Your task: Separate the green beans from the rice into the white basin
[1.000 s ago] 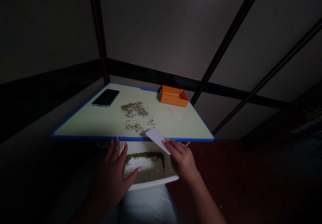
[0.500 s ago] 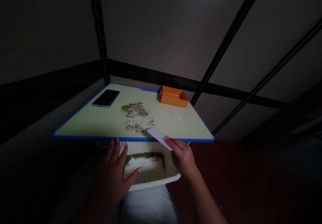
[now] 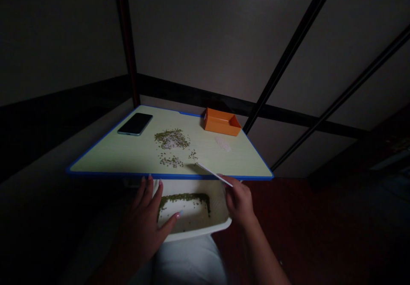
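Note:
My left hand (image 3: 145,218) grips the left rim of a white tray (image 3: 205,229) held just below the table's near edge; the thumb lies inside it. Green beans (image 3: 185,198) lie along the tray's far wall. My right hand (image 3: 238,199) pinches a thin white card (image 3: 213,174), now seen almost edge-on, its far end over the table beside a small pile of green beans and white grains (image 3: 171,161). A larger mixed pile (image 3: 172,139) lies further back on the table.
The pale table has a blue rim (image 3: 128,175). A black phone (image 3: 135,124) lies at its far left, an orange box (image 3: 221,122) at the far right, and a faint patch of white grains (image 3: 222,143) in front of the box. Dark frame bars rise behind.
My right hand has turned the white card from nearly flat to edge-on and shifted slightly right. The left hand and tray have stayed put.

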Available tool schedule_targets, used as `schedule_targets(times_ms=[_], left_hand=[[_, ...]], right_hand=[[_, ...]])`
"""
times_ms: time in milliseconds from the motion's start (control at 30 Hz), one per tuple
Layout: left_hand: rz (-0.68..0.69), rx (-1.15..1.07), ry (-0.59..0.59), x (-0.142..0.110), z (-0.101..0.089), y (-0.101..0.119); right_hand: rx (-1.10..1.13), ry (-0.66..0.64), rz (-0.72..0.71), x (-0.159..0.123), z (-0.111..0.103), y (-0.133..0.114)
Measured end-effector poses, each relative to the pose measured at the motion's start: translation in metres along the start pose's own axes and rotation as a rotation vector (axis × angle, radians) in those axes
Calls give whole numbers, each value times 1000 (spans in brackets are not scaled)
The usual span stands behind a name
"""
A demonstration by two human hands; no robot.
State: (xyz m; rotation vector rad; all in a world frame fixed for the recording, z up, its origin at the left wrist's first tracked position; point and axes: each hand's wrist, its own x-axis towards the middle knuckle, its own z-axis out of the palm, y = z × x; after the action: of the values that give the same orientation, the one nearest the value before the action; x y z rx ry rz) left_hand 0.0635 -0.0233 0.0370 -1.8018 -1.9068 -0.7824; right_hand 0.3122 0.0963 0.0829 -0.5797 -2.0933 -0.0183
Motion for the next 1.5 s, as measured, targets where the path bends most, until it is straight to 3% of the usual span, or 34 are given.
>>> schedule_targets(times_ms=[233, 700, 1033, 1500], left_hand=[[-10, -4, 3, 0, 2, 0], [1, -8, -9, 1, 1, -1], [19, 13, 5, 3, -1, 0], [35, 17, 25, 1, 3, -3]], right_hand=[[-6, 39, 114, 4, 4, 0], [17, -34, 1, 5, 9, 1], [-195, -103, -138, 8, 17, -1], [-290, -128, -132, 5, 14, 1]])
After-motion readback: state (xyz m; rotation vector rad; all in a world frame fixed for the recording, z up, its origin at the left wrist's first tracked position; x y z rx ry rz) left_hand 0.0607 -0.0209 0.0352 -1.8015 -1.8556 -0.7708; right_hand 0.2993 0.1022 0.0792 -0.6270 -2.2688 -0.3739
